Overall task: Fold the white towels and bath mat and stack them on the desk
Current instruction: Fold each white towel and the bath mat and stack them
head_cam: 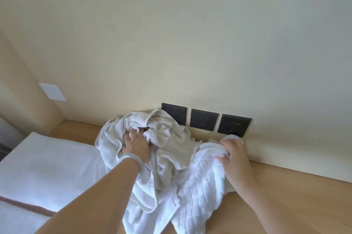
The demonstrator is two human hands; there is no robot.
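A heap of crumpled white towels [163,138] lies on the wooden desk [285,195] against the wall. Beside and partly under it on the right lies a quilted white bath mat [198,186], hanging over the desk's front edge. My left hand [136,145], with a pale bangle on the wrist, digs into the middle of the heap and grips a fold of towel. My right hand [233,154] pinches the far right edge of the bath mat, close to the wall. A folded white towel with a brown stripe [43,172] lies flat at the left.
Three dark wall sockets [204,122] sit just above the desk behind the heap. A white plate [52,91] is on the side wall at the left. The desk's right half shows bare wood.
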